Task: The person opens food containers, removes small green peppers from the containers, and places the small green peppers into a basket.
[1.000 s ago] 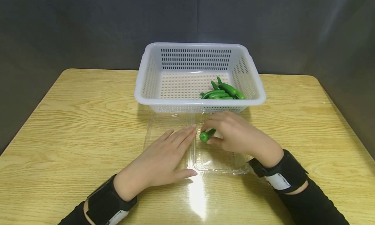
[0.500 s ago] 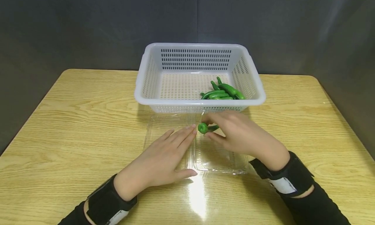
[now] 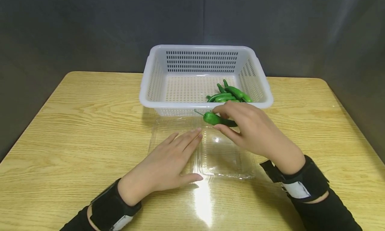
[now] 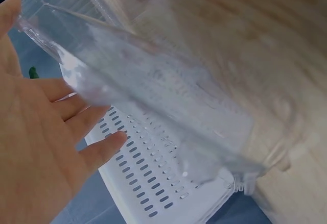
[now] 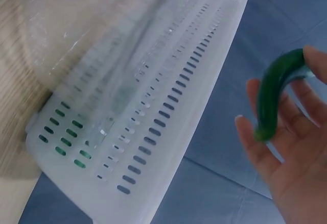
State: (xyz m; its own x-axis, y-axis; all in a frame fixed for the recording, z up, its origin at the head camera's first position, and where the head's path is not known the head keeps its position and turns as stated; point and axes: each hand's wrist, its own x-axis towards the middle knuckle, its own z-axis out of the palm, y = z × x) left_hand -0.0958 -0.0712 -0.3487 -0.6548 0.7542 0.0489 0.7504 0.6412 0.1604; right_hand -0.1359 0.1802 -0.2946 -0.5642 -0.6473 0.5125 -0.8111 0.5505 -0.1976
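Observation:
My right hand point(image 3: 251, 127) pinches a green chili pepper point(image 3: 212, 118) between thumb and fingers, just in front of the basket's near rim. In the right wrist view the curved pepper point(image 5: 273, 94) lies across the fingers, with the thumb over one end. A clear plastic clamshell container point(image 3: 224, 162) lies opened flat on the table, its right half below that hand. My left hand point(image 3: 163, 165) rests on the container's left half, fingers straight and reaching its middle fold. The left wrist view shows the left hand point(image 4: 46, 142) with fingers extended against the clear plastic point(image 4: 153, 81).
A white slotted basket point(image 3: 206, 105) stands behind the container. Several green peppers point(image 3: 230, 94) are heaped in its right front corner. The wooden table point(image 3: 75, 124) reaches a dark curtain point(image 3: 105, 30) at the back.
My right hand has lifted the pepper up from the container's right half and moved away toward the basket. The pepper has turned more sideways. My left hand has stayed in place.

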